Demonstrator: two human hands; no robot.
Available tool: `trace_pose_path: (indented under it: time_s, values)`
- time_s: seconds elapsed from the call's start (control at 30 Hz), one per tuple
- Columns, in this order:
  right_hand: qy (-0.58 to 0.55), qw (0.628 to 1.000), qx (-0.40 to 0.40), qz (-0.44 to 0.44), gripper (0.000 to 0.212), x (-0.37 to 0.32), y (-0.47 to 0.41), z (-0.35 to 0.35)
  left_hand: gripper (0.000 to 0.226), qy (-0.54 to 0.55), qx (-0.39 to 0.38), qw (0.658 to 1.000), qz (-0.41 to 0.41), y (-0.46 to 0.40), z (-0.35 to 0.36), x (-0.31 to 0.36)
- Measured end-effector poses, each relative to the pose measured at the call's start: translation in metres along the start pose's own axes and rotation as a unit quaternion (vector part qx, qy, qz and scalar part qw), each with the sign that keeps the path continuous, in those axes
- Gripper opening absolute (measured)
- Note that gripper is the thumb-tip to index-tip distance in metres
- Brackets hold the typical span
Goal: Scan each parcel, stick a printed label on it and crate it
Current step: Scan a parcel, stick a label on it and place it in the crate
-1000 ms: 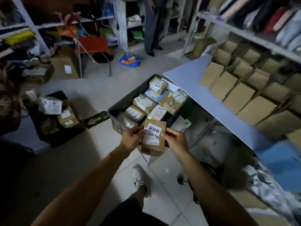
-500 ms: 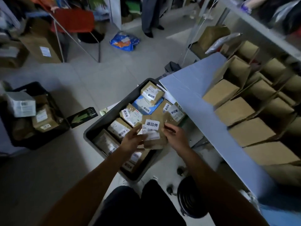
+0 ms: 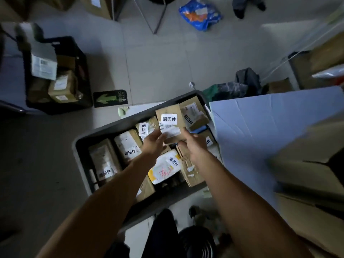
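Observation:
A small brown cardboard parcel with a white printed label on its face is held over the grey crate. My left hand holds its left lower edge and my right hand holds its right lower edge. The parcel hangs above the far end of the crate. Inside the crate lie several labelled parcels, among them a white and yellow mailer and brown boxes. My fingers cover the lower part of the held parcel.
A blue-grey table with flat cardboard boxes stands to the right of the crate. A black crate with other parcels sits on the floor at the left. A blue plastic bag lies further off, near chair legs.
The view has tipped down and closer to the crate. Both hands have carried the labelled parcel forward, over the crate's far end.

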State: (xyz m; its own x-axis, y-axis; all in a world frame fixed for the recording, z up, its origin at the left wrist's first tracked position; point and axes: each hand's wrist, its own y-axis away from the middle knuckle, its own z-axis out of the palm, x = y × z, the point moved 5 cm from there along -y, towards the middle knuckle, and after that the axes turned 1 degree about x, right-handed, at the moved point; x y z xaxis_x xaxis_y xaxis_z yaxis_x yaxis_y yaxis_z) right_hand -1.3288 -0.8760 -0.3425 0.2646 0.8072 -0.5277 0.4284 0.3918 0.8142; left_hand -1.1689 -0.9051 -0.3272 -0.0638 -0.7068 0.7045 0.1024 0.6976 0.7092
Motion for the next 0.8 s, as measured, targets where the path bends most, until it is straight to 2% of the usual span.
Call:
trace_pose_path:
  time_s: [0.13,0.23,0.3,0.43,0.57,0.7,0.8]
  values:
    - [-0.027,0.999,0.004,0.035,0.032,0.003,-0.048,0.003,0.008,-0.025,0.046,0.998,-0.030,-0.034,0.017,-0.010]
    - [-0.056,0.996,0.025,0.065,0.027,0.008,-0.057,0.000,0.032,-0.006,0.095,0.993,-0.073,-0.045,0.024,-0.023]
    - [-0.052,0.996,0.025,0.066,0.023,0.011,-0.059,-0.003,0.032,-0.020,0.116,0.991,-0.069,-0.043,0.028,-0.024]
    - [-0.044,0.998,-0.002,0.040,0.017,0.019,-0.058,-0.003,0.036,0.005,0.103,0.993,-0.063,-0.039,0.030,-0.035]
    - [0.039,0.999,-0.028,0.017,0.016,0.029,-0.039,0.001,0.031,0.082,0.050,0.994,-0.048,-0.008,0.026,-0.036]
    - [0.127,0.990,-0.027,-0.046,0.025,0.021,0.013,0.009,0.038,0.087,0.056,0.994,-0.045,0.038,-0.003,-0.028]
    - [0.230,0.961,-0.092,-0.120,0.027,0.008,0.075,0.037,0.028,0.056,0.086,0.995,-0.017,0.077,-0.046,-0.011]
